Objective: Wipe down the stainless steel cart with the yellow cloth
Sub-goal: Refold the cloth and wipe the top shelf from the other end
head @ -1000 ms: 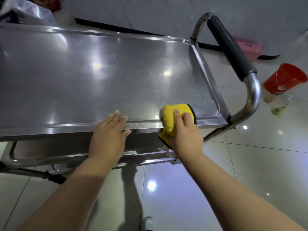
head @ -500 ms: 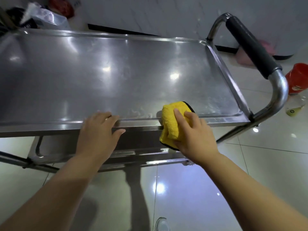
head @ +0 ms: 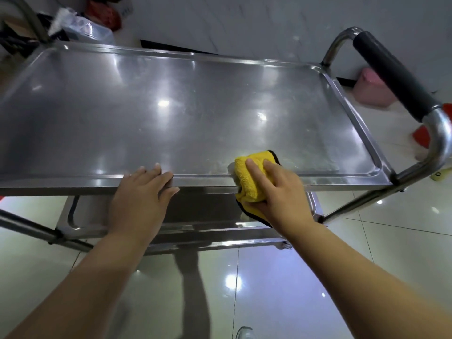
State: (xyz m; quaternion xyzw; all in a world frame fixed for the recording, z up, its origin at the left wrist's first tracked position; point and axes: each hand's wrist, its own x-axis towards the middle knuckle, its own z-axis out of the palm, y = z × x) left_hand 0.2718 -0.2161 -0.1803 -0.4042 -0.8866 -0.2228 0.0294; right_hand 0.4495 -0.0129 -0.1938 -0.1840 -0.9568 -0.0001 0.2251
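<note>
The stainless steel cart (head: 171, 113) fills the view, its flat top tray shiny with light smears near the front right. A folded yellow cloth (head: 249, 177) with a black edge drapes over the tray's near rim. My right hand (head: 276, 192) holds it there, fingers on top and thumb underneath. My left hand (head: 141, 196) rests on the near rim to the left, fingers laid over the edge. A lower shelf (head: 88, 216) shows beneath.
The cart's handle (head: 393, 77) with a black grip rises at the right end. On the tiled floor beyond it stand a pink bin (head: 371, 91) and a red bucket (head: 422, 137). Boxes and bags (head: 80, 23) are piled at the far left.
The cloth and my right hand have slid a little left along the near rim. My left hand stays on the rim. The camera has shifted, showing more of the cart's left end.
</note>
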